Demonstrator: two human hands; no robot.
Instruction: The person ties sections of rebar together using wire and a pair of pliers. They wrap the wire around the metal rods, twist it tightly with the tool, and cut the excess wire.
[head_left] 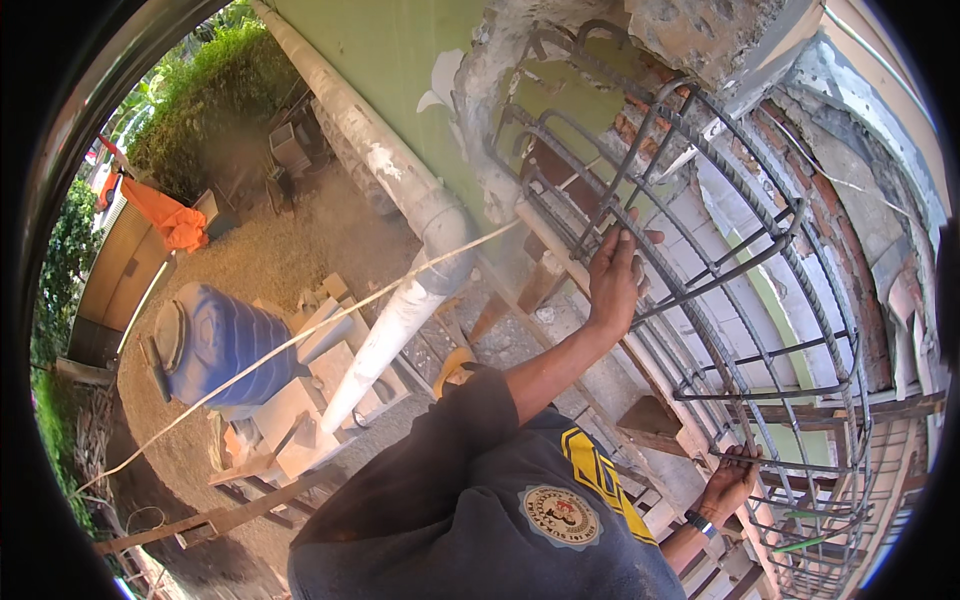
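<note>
A long cage of ribbed steel rebar [700,352], tied with bent stirrups, runs down the right side against a broken wall. My left hand [612,280] is closed on a bar at the cage's near side, toward its upper end. Farther down the same side, my right hand [728,488], with a watch [700,522] on its wrist, has its fingers closed around a thin cross bar of a stirrup [735,457]. Parts of both hands' fingers are hidden behind the steel.
A chipped white drainpipe [400,335] slants along the green wall [400,60]. Below stand a blue water tank [240,345] and stacked blocks [300,400]. A thin pale rod [300,335] crosses over the ground. Timber boards [655,425] lie under the cage; orange cloth [165,215] hangs at left.
</note>
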